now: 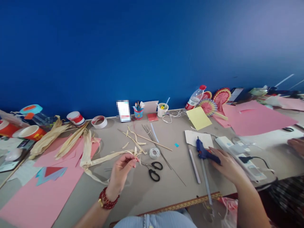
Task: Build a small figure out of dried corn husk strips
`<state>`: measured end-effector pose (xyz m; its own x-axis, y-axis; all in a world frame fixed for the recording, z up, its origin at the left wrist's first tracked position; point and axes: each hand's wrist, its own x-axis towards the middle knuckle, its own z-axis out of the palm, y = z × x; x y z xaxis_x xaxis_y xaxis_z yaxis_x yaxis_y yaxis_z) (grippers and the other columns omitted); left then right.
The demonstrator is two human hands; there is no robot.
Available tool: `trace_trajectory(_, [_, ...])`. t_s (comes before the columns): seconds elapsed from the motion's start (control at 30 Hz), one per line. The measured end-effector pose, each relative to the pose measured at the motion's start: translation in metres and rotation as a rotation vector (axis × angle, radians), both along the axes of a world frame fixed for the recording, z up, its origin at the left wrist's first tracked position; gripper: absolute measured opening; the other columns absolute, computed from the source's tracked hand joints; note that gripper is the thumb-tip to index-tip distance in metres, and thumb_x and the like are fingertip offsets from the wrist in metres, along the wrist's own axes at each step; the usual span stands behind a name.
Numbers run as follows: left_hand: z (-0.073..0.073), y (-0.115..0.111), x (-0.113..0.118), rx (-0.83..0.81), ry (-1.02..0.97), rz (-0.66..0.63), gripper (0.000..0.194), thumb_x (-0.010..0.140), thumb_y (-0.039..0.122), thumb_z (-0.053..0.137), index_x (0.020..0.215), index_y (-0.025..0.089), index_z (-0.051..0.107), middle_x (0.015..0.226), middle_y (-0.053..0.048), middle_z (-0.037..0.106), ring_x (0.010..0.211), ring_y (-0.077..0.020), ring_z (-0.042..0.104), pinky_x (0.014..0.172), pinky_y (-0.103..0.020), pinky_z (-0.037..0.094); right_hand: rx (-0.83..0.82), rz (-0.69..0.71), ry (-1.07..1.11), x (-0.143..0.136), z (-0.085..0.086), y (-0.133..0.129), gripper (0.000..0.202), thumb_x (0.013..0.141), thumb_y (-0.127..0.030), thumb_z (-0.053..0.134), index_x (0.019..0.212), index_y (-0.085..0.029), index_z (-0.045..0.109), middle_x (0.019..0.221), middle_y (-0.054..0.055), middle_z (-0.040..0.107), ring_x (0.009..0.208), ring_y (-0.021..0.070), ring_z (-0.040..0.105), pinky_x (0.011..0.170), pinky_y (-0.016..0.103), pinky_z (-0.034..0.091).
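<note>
Between the thumb and fingertips of my left hand (pixel 124 167) is pinched a small piece of pale corn husk (pixel 136 152), shaped like petals. My right hand (pixel 223 164) is closed around the handle of a blue glue gun (pixel 201 149). The gun lies on a white paper (pixel 192 136), with a long glue stick (pixel 206 180) sticking out of its back end. Just right of my left hand are black-handled scissors (pixel 155 171) and a roll of clear tape (pixel 154 153). Torn husk strips (pixel 109 156) spread out to its left.
Thin wires (pixel 166 160) and a wooden stick (pixel 154 142) lie mid-table. Another glue stick (pixel 194 166) lies left of the gun. A white power strip (pixel 242 158) with cables stands right. Pink paper (pixel 42 196) covers the left. At far right is another person's hand (pixel 296 145).
</note>
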<state>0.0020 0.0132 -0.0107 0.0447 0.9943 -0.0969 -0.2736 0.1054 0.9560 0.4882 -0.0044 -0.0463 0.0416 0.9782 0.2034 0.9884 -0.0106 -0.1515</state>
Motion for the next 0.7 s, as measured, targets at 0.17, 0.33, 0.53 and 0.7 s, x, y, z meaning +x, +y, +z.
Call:
trace_trajectory(0.17, [0.003,0.003,0.003,0.046,-0.026,0.027,0.014,0.075,0.026,0.076,0.076,0.017,0.066,0.089,-0.003,0.065,0.076,-0.0128,0.058,0.065,-0.022,0.046,0.008,0.122,-0.023,0.002,0.002,0.013,0.038,0.084,-0.038,0.05,0.112,-0.019,0.068,0.116,0.019,0.062,0.104,0.037,0.063,0.092,0.051,0.049])
trace_trajectory(0.33, [0.007,0.003,0.002,0.044,-0.001,0.042,0.012,0.076,0.027,0.075,0.079,0.017,0.068,0.079,0.0,0.063,0.067,-0.0101,0.053,0.064,-0.022,0.045,0.023,0.211,0.12,0.008,0.009,0.021,0.035,0.08,-0.042,0.058,0.106,-0.02,0.067,0.12,0.021,0.061,0.109,0.0374,0.062,0.095,0.051,0.047])
trace_trajectory(0.53, [0.006,0.004,0.002,0.016,-0.002,0.065,0.016,0.075,0.029,0.076,0.082,0.017,0.069,0.082,-0.001,0.066,0.066,-0.0099,0.054,0.065,-0.023,0.047,-0.015,0.035,0.496,-0.001,0.019,0.014,0.045,0.071,-0.048,0.066,0.108,-0.024,0.061,0.114,0.022,0.065,0.104,0.0369,0.066,0.062,0.043,0.051])
trace_trajectory(0.7, [0.009,0.003,0.002,0.033,0.052,0.086,0.02,0.073,0.033,0.077,0.079,0.016,0.069,0.08,-0.002,0.065,0.068,-0.0118,0.055,0.065,-0.023,0.048,-0.041,-0.088,0.689,-0.016,0.026,0.015,0.045,0.058,-0.044,0.076,0.097,-0.025,0.064,0.099,0.018,0.069,0.096,0.0351,0.069,0.054,0.037,0.047])
